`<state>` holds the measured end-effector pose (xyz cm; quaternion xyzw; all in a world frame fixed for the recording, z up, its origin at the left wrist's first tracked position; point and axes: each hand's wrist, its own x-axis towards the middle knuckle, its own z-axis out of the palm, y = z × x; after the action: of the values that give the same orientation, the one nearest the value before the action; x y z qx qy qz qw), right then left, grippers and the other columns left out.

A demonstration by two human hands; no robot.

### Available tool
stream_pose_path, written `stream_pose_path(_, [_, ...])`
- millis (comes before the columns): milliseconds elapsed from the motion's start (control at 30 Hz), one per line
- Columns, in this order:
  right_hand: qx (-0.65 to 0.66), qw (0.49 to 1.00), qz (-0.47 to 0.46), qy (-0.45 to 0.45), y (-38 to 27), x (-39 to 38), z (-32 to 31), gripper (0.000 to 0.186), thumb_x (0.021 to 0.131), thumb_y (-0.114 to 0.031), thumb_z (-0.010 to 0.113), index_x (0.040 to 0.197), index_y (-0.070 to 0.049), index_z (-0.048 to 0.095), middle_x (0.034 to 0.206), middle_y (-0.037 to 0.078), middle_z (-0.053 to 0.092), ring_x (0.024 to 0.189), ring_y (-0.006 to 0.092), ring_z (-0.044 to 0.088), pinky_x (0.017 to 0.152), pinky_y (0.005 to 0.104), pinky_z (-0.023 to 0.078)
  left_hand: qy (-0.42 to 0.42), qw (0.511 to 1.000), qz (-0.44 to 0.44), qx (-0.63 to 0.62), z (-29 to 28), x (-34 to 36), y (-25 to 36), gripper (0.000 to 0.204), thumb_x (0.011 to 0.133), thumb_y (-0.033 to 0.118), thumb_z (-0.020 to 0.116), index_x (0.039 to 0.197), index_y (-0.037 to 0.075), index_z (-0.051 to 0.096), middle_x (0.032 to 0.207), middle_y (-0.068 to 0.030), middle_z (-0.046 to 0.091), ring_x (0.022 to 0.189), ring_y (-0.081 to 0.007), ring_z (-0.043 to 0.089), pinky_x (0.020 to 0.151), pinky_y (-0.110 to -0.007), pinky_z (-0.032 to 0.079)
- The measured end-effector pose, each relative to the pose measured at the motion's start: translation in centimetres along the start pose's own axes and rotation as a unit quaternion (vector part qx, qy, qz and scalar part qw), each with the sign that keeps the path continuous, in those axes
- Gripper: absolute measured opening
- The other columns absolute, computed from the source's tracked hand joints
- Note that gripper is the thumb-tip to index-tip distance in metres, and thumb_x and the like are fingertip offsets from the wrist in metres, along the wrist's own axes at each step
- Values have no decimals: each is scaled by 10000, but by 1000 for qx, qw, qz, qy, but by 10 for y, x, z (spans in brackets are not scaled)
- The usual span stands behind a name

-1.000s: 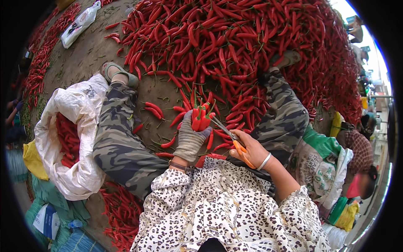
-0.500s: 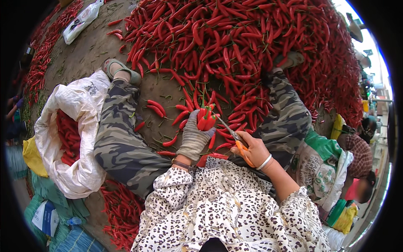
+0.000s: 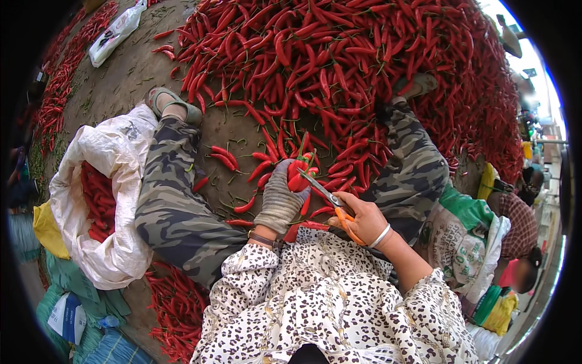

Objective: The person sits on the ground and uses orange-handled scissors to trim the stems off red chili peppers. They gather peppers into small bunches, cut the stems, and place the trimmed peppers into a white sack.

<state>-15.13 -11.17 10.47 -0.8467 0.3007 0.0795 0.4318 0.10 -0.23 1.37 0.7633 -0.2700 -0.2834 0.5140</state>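
Observation:
In the middle of the head view, my left hand point(image 3: 279, 194), in a striped grey knitted glove, grips a small bunch of red chillies point(image 3: 297, 176) with green stalks showing at the top. My right hand point(image 3: 364, 218) is wrapped round the orange handles of metal scissors point(image 3: 327, 195), whose blades reach up-left to the bunch at the stalks. Loose chillies point(image 3: 223, 159) and cut green stalks lie on the ground between my camouflage-clad legs, beyond and around my hands.
A large chilli heap point(image 3: 321, 48) spreads ahead. At left stand an open white sack point(image 3: 124, 255) holding chillies, teal sacks point(image 3: 70, 276) and a white plastic bag point(image 3: 115, 33). At right are more sacks point(image 3: 454, 242) and another person point(image 3: 515, 221) bent low.
The scissors have moved up-left, their blades now over the held bunch at its stalks rather than at its right side. My left hand stays closed on the bunch, slightly lower than a second ago.

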Motion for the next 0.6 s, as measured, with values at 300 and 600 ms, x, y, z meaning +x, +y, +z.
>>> stream_pose_path(300, [-32,999,25,16,7,8,-6,572,729,-411,685,1135,-72,471,870,166,611,822,332,602,690,372,469,2,998,26,56,5,4,-8,609,596,127,761,1119,52,460,1022,-151,567,933,-288,570,807,-357,474])
stream_pose_path(600, [-14,999,39,-20,3,14,-10,537,745,-396,676,1113,-54,484,826,153,598,787,301,591,693,354,459,-18,993,61,96,8,1,-18,542,637,144,723,1116,90,475,988,-153,581,881,-326,581,760,-374,483])
